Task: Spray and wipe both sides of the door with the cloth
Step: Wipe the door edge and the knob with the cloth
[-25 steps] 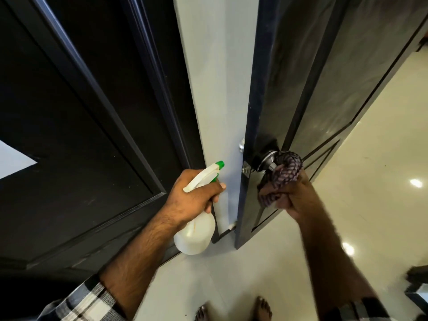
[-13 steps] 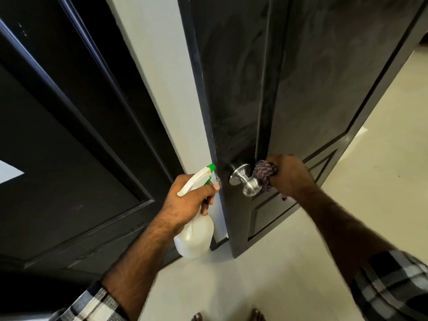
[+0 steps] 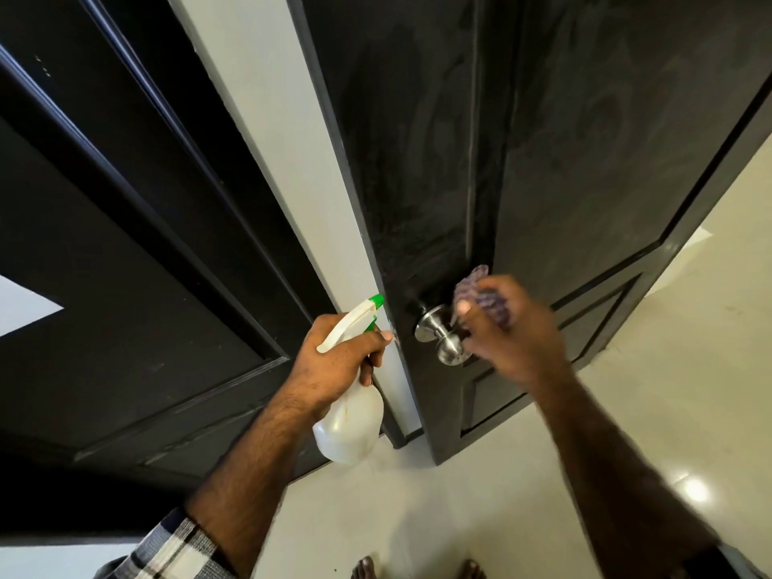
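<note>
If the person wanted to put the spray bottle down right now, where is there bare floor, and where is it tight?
Bare floor lies right of the door, and more between the door's bottom corner and the person's feet. It is tight at the door edge: the left hand grips the spray bottle there, and the right hand holds the cloth beside the knob.

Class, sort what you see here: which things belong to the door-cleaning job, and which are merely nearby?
Part of the job:
door
cloth, gripped by the right hand
spray bottle, held by the left hand

Merely nearby:
door knob
second dark door
wall strip
floor
</note>
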A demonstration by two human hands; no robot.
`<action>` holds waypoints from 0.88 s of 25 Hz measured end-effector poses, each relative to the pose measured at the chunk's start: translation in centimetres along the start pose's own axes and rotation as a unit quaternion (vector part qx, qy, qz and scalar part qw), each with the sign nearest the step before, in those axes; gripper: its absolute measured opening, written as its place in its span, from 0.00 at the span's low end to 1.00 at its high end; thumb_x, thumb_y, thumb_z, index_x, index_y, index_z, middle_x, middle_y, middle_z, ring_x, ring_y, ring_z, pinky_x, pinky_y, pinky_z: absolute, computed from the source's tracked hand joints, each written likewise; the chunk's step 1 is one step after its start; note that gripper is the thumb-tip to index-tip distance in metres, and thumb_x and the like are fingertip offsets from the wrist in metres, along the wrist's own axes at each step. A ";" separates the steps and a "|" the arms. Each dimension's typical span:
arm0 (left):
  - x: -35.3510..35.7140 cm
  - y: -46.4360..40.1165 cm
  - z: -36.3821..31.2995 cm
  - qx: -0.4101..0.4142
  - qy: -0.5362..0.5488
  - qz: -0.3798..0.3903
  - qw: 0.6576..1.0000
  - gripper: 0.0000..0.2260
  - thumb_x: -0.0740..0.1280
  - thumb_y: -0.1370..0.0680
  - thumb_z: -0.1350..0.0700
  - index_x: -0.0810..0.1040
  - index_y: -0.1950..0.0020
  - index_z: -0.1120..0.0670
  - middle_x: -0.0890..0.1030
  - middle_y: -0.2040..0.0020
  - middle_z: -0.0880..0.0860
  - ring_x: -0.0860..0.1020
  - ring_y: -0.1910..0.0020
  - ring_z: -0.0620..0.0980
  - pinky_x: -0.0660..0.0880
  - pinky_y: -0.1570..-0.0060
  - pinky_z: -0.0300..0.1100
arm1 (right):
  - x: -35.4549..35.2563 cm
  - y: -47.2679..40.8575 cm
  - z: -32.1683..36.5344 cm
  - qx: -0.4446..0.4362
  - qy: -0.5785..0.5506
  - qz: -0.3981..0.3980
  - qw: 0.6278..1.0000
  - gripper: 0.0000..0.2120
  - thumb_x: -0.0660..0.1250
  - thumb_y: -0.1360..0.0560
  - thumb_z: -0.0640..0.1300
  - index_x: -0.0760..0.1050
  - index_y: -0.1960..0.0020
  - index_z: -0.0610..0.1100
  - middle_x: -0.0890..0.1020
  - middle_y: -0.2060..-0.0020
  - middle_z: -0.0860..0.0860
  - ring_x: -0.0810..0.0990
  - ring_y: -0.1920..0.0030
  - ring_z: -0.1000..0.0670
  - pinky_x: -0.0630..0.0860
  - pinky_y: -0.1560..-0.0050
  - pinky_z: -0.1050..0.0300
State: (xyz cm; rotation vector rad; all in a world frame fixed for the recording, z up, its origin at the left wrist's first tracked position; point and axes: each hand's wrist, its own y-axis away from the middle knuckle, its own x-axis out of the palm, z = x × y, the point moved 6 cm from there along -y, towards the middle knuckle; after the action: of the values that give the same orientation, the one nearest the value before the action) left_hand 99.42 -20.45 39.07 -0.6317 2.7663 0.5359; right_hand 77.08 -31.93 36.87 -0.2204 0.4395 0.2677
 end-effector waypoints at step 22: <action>-1.0 0.0 -1.0 -0.008 0.019 -0.037 0.999 0.20 0.76 0.23 0.55 0.69 0.37 0.48 0.84 0.58 0.59 0.79 0.71 0.49 0.79 0.63 0.44 | 11.5 5.7 -4.5 0.445 -0.594 0.036 0.669 0.26 0.60 0.15 0.59 0.84 0.39 0.38 0.88 0.45 0.39 0.89 0.51 0.42 0.81 0.52 0.49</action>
State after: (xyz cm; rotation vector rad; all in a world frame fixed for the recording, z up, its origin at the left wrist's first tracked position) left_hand 100.12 -20.45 40.28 -0.7511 2.7647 0.5360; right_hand 83.67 -25.39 26.88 0.9417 -0.7746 0.1931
